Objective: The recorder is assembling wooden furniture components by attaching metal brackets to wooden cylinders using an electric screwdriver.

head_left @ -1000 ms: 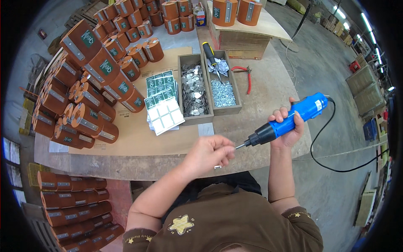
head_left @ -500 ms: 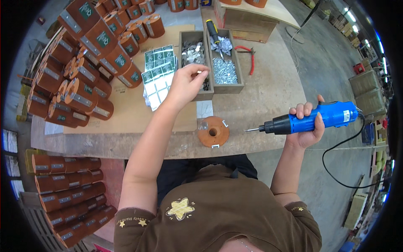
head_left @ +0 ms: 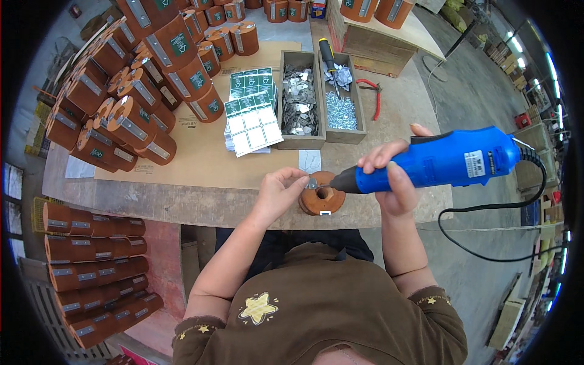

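My right hand [head_left: 395,182] is wrapped round a blue electric screwdriver [head_left: 447,158], held level with its black nose pointing left. Its tip reaches over an orange-brown round block [head_left: 317,205] with a hole in its middle, on the table near the front edge. My left hand [head_left: 281,191] pinches a small metal piece [head_left: 312,183] at the block's upper left side, close to the screwdriver's tip. Whether the tip touches the piece cannot be made out. A white-marked clip or tag shows on the block's near side.
Behind the block stands a wooden two-part box [head_left: 299,143] with metal plates and small screws; a yellow-black screwdriver [head_left: 327,56] lies in it. Red-handled pliers [head_left: 378,103] lie to its right, label sheets [head_left: 252,125] to its left. Stacked brown cylinders [head_left: 182,52] fill the left. A black cord [head_left: 480,210] hangs at right.
My left hand has come back from the box to the block with a small metal piece. My right hand has moved the electric screwdriver left, bringing its tip over the block.
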The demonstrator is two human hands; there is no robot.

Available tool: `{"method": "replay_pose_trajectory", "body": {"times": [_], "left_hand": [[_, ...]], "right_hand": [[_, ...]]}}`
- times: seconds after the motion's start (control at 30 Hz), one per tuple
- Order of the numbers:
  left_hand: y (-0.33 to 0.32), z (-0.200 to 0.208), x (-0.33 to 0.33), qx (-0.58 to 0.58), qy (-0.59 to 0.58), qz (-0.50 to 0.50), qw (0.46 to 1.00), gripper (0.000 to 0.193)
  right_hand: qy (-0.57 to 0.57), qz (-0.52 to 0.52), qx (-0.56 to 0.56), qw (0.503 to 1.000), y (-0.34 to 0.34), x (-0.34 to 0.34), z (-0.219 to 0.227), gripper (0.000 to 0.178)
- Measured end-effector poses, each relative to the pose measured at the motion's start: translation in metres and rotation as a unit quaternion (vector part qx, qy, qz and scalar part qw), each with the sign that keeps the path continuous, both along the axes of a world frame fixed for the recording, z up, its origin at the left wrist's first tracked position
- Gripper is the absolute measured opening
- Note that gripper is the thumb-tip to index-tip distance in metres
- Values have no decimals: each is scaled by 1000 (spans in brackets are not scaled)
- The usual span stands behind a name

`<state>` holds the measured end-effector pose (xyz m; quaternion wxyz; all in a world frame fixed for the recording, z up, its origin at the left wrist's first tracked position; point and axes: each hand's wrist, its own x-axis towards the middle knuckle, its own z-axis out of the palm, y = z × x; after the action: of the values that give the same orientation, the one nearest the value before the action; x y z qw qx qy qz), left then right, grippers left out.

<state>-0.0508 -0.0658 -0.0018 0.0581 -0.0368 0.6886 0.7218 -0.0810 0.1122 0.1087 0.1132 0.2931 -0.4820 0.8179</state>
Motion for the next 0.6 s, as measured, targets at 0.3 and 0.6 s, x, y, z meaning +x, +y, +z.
{"method": "replay_pose_trajectory", "body": {"times": [0.3, 0.6], "left_hand": [[6, 2, -3, 4, -19, 5, 1000, 9], [6, 2, 0, 80, -40, 26, 996, 12]], "right_hand": [[-7, 26, 75, 997, -19, -3, -4, 59], [29, 49, 148, 987, -24, 0, -1, 58]]}}
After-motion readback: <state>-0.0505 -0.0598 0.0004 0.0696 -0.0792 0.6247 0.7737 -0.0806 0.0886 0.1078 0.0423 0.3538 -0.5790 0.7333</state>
